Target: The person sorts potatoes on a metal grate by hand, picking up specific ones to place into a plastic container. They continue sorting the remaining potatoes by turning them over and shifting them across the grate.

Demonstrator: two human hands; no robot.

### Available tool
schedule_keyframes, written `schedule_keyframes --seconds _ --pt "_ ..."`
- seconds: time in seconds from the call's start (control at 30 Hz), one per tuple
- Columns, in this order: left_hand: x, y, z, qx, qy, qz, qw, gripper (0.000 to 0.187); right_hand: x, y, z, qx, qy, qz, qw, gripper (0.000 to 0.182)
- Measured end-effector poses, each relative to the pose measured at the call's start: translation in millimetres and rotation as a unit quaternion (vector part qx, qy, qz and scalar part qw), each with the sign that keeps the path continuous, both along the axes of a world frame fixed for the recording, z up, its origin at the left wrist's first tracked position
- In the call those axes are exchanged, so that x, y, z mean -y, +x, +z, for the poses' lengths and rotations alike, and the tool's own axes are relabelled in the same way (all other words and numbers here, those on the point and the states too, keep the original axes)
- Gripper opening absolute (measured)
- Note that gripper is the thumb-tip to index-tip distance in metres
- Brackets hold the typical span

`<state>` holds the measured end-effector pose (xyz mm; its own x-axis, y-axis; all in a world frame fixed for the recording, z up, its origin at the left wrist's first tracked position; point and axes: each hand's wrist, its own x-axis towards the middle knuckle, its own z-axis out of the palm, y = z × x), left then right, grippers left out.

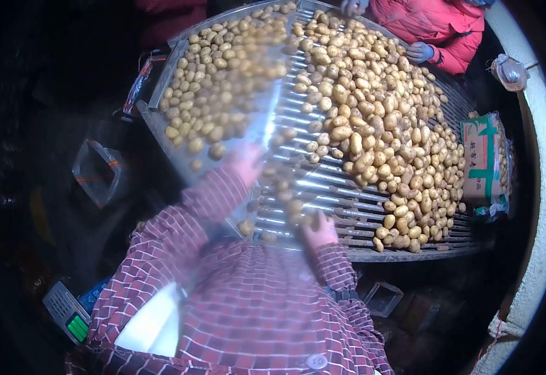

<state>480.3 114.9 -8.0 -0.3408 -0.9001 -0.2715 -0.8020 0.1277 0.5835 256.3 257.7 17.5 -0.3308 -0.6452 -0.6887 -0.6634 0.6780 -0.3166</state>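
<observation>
while small tan potatoes [373, 119] crowd the metal roller table's [323, 187] far and right edges, the right hand [320, 230] rests at its near edge among a few strays, its grip unclear. the blurred left hand [246, 161] is at the left edge, grip unclear too. strays could slip between rollers or off the near edge.

Hands [320, 230] among potatoes [373, 106] on rollers [323, 187]
</observation>
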Motion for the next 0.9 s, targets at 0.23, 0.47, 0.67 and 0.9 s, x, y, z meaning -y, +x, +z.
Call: schedule_keyframes --seconds 0.23,0.47,0.67,0.9 --pt "80.7 14.9 -48.4 0.296 -0.047 -0.048 0.953 0.036 7.8 35.0 -34.5 0.140 -0.221 0.182 0.948 0.052" --pt "80.5 39.8 -70.6 0.039 -0.030 0.147 0.988 0.049 -9.3 -9.2 -9.3 0.181 -0.143 -0.025 0.973 0.037" --pt "15.7 175.9 -43.4 -0.391 -0.146 0.438 0.796 0.041 -39.3 -54.3 -66.5 0.228 -0.205 -0.096 0.947 0.036" --pt "-13.1 315.2 -32.8 0.136 -0.252 0.546 0.788 0.052 -49.4 -76.9 -82.5 0.202 -0.113 0.000 0.973 0.040"
